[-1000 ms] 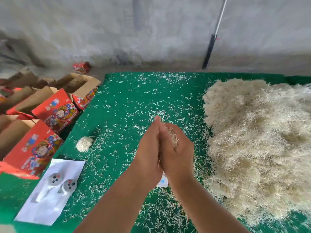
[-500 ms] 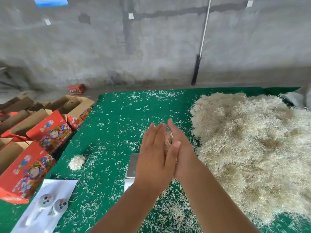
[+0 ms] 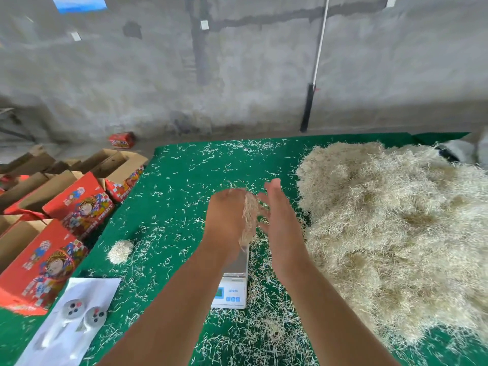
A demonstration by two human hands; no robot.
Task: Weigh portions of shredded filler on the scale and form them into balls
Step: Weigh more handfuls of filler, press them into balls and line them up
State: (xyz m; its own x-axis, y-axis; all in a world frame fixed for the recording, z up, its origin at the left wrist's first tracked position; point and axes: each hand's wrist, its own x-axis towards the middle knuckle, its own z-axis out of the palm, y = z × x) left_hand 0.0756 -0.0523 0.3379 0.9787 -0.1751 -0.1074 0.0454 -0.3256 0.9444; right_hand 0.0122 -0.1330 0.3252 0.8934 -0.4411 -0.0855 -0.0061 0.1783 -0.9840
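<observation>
My left hand (image 3: 227,220) & right hand (image 3: 280,220) flat, fingers straight, palms facing w/ clump of shredded filler (image 3: 249,217) between, above scale (image 3: 233,283) on green worktop (image 3: 184,180), big filler pile (image 3: 396,233) at right, finished ball (image 3: 120,251) at left.

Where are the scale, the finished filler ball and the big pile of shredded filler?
scale (image 3: 230,293): head view, on its white front panel beside the display.
finished filler ball (image 3: 120,251): head view, middle of the ball on the green table cover.
pile of shredded filler (image 3: 396,233): head view, centre of the heap.
</observation>
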